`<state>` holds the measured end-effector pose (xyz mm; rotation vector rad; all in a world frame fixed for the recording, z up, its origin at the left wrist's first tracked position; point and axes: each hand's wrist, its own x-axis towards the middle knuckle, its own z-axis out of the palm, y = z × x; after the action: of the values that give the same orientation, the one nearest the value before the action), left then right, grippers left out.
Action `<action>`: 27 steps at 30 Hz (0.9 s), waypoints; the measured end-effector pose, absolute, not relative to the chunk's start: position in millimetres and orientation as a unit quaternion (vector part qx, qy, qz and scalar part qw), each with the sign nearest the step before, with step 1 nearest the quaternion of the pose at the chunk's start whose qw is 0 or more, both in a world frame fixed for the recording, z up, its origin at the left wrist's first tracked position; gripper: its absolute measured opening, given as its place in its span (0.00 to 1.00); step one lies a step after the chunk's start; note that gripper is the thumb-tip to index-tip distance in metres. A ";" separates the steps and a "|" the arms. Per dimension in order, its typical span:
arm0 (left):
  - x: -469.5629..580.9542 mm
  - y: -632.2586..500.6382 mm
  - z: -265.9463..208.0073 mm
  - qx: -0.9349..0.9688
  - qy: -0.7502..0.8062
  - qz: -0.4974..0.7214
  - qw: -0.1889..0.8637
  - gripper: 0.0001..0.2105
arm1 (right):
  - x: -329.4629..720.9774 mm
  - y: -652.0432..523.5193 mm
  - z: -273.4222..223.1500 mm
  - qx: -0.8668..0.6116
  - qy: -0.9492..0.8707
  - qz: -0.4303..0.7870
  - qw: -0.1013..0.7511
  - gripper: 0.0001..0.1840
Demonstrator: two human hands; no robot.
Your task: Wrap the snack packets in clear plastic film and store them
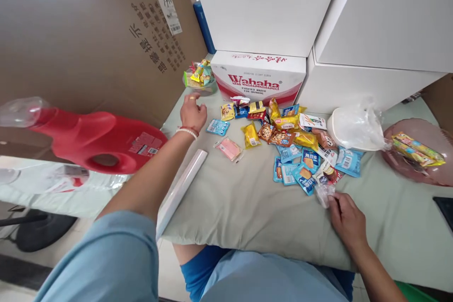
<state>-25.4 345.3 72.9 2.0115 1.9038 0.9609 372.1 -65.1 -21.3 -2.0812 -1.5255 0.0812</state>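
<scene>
My left hand (193,112) reaches to the front of a clear bowl (209,88) that holds several colourful snack packets (200,71). Its fingers curl down away from me and are mostly hidden, so what they hold, if anything, does not show. My right hand (348,219) is closed, with thumb and fingers pinching a crumpled clear plastic wrapper (324,194) beside the snack pile. Several blue packets (305,177), yellow packets (286,121) and brown packets (281,137) lie heaped between my hands. Nearer my left hand are a light blue packet (218,127) and a pink packet (229,149).
A Wahaha carton (260,78) and white boxes (269,4) stand behind the pile. To the right are a white container (348,125) with clear plastic over it and a pink bowl (406,170). A red jug (106,139) and a plastic-film roll (182,191) lie left.
</scene>
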 end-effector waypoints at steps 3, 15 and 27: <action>-21.9 413.8 63.3 0.687 0.640 0.319 0.130 0.21 | 368.6 -68.7 -26.8 -0.775 -0.571 0.009 0.271 0.15; -34.7 401.3 37.3 0.673 0.631 0.358 0.143 0.04 | 373.7 -69.1 -30.0 -0.769 -0.573 -0.002 0.283 0.13; -82.1 215.2 28.6 0.762 0.570 0.307 0.009 0.14 | 374.9 -66.4 -32.6 -0.756 -0.576 0.012 0.310 0.16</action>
<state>-82.1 215.2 28.6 2.3796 1.7799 0.9592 374.9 -66.4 -32.6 -1.9976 -1.5214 0.0309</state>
